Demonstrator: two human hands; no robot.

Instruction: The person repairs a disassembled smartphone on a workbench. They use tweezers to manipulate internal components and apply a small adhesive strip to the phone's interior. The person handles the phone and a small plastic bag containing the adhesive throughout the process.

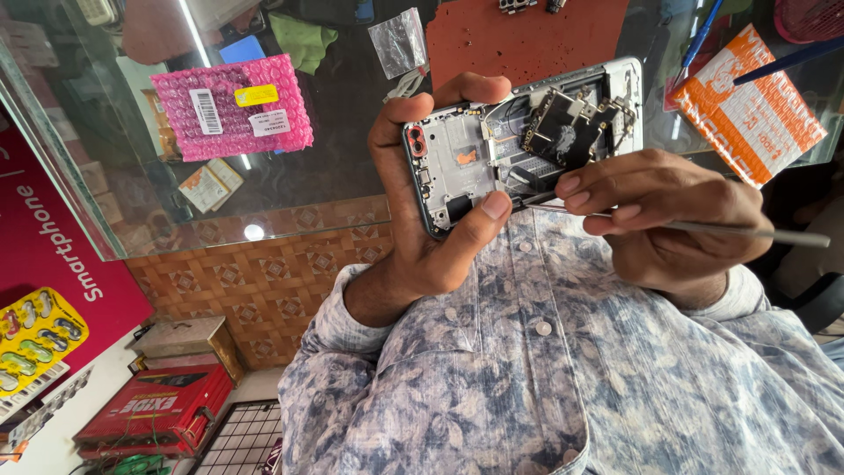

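**Opened phone, tool at the board**

Left hand fingers clamped round the opened phone, thumb on its lower edge, held over the glass counter. Right hand fingers pinched on a thin metal tool, tip at the phone's edge below the lifted circuit board. Pink bubble-wrap pouch lies left, orange packet right.

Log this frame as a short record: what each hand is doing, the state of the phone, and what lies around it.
left hand: grips the phone by its edges, thumb on its lower edge
right hand: holds a thin metal tool, tip at the phone's interior
phone: back cover off, circuit board lifted and tilted
surface: glass counter
nearby: pink bubble-wrap packet, orange packet, red mat, clear bag
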